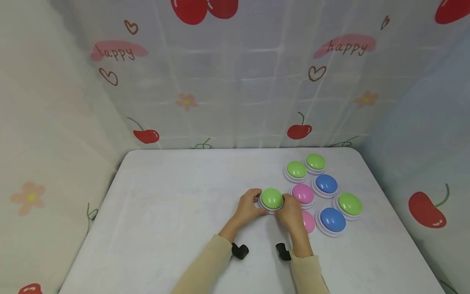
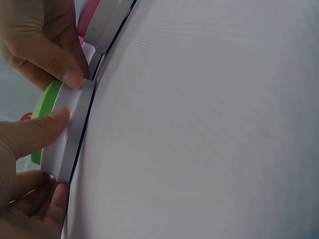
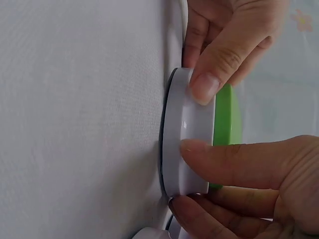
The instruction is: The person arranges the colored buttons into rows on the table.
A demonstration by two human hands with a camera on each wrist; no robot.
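A round push button with a green dome (image 1: 271, 199) and a white base (image 2: 75, 134) is between the two hands, at the middle right of the table. My left hand (image 1: 247, 209) grips its left side, thumb on the base's side and fingers curled around the edge. From the right, my right hand (image 1: 291, 212) pinches the same base, its thumb (image 3: 224, 162) pressed to the side wall. Both wrist views show the base at or very near the tabletop. Just right of the right hand sit a pink button (image 1: 303, 194) and another pink button (image 1: 309, 221), the latter partly hidden by that hand.
Further right on the white table (image 1: 176, 196) stand a blue button (image 1: 332, 219), a second blue button (image 1: 326, 183) and several green buttons (image 1: 350, 203), closely grouped. A patterned curtain (image 1: 235, 81) hangs behind the table's far edge.
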